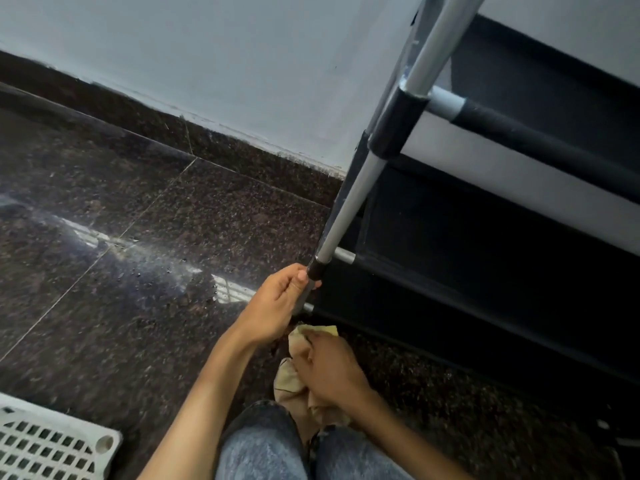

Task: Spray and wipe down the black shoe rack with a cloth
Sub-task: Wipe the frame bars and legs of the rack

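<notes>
Left hand [273, 306] is gripping the shoe rack [485, 258] post.
Right hand [329, 368] is clutching the cloth [294, 386] on the floor [121, 237].

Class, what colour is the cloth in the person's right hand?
Pale yellow-beige cloth, seen in the head view.

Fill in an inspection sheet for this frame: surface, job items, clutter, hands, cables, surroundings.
Surface: dark speckled stone floor, glossy with light reflections.
Job's things: black shoe rack with silver posts, against the wall; yellowish cloth low by the rack's foot. No spray bottle seen.
Clutter: white perforated plastic crate, bottom left corner.
Hands: left hand grips the rack's front post; right hand holds the cloth.
Cables: nothing seen.
Surroundings: pale wall, dark skirting.
</notes>
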